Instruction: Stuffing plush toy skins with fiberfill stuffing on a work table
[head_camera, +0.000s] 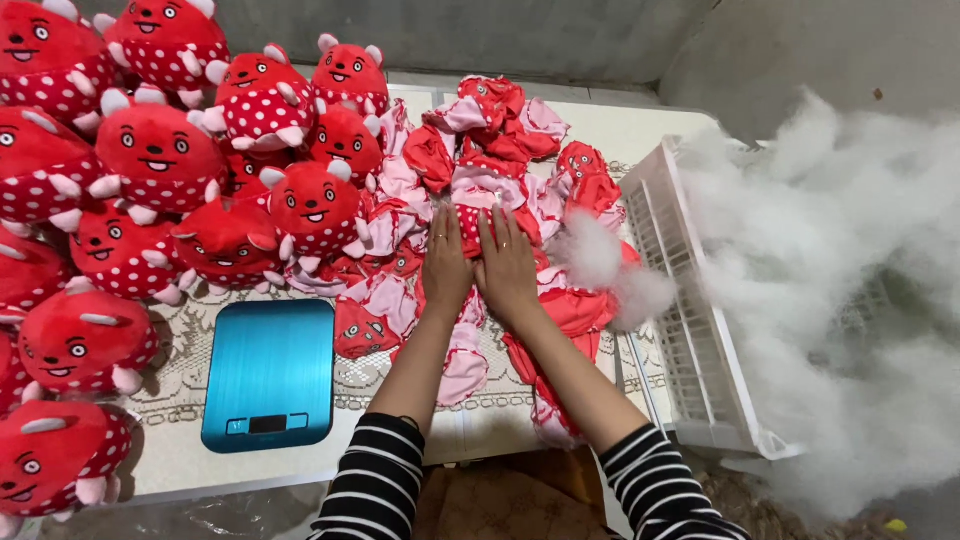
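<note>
My left hand (445, 268) and my right hand (507, 268) lie flat side by side, palms down, on a pile of unstuffed red and pink toy skins (480, 170) in the middle of the table. Fingers are together and stretched forward, pressing on a red dotted skin (470, 218). Neither hand grips anything. A tuft of white stuffing (600, 262) lies just right of my right hand. Both arms wear black and white striped sleeves.
Several stuffed red dotted plush toys (160, 155) are heaped at the left and back left. A blue kitchen scale (270, 370) sits on the lace cloth near the front edge. A white plastic crate (690, 310) at the right spills loose white stuffing (830, 290).
</note>
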